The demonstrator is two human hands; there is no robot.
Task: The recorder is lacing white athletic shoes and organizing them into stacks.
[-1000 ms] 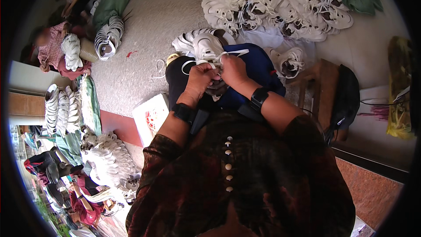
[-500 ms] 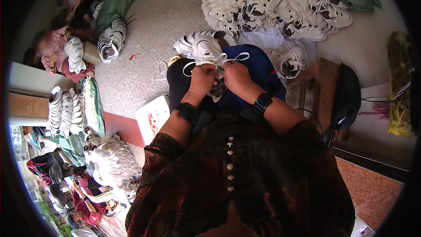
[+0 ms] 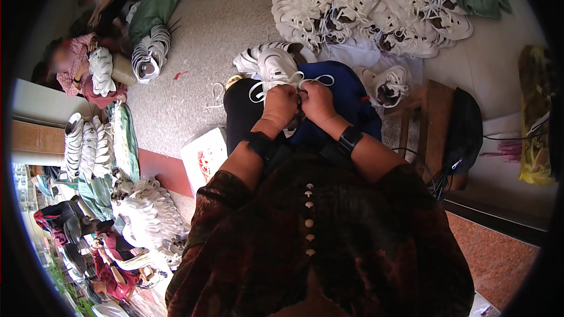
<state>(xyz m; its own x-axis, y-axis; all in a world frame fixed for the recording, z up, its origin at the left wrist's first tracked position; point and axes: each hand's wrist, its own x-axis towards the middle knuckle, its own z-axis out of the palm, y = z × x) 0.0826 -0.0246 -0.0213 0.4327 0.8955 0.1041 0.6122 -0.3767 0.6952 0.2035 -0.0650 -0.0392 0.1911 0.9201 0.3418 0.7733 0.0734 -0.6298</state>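
Observation:
A white shoe (image 3: 275,66) lies across my lap, its toe pointing away from me. My left hand (image 3: 281,104) and my right hand (image 3: 317,103) meet over its tongue, fingers pinched on the white shoelace (image 3: 325,77). One loop of lace sticks out beyond my left hand, and another spreads to the right past my right hand. My hands cover the knot and most of the shoe's opening. Just beyond, a row of white shoes (image 3: 247,58) is stacked close against this one.
Large bundles of white shoes (image 3: 352,0) lie ahead on the floor. A single white shoe (image 3: 389,86) rests at my right, by a wooden stool (image 3: 437,111). A white box (image 3: 204,155) stands at my left. Other people sit at the left, near more bundled shoes (image 3: 151,214).
My left hand has shifted slightly right, its back turned more upward, covering more of the knot. Both hands are closer together, and the lace loops have moved a little.

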